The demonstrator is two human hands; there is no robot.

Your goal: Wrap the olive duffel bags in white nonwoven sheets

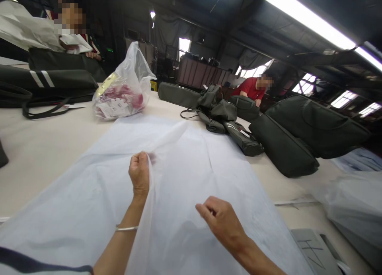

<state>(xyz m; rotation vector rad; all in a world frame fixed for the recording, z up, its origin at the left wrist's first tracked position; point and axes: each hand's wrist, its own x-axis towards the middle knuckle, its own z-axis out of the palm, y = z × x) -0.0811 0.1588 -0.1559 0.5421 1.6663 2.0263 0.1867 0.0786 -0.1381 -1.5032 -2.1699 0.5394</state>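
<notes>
A large thin white sheet (191, 175) covers the table in front of me. My left hand (139, 172) is closed around a raised fold of it, and the lifted part is see-through enough to show some of the fingers behind it. That fold runs down along my forearm, which has a silvery bangle (127, 228). My right hand (220, 216) hovers over the right half of the sheet, fingers curled in and thumb pointing left. Nothing shows in it.
Beyond the sheet stands a clear plastic bag (119, 100) with red items and tags. Dark bags lie left (59, 82) and right (286, 144). A person in red (250, 88) and another person (94, 48) work across the table. A marked grey piece (310, 247) lies lower right.
</notes>
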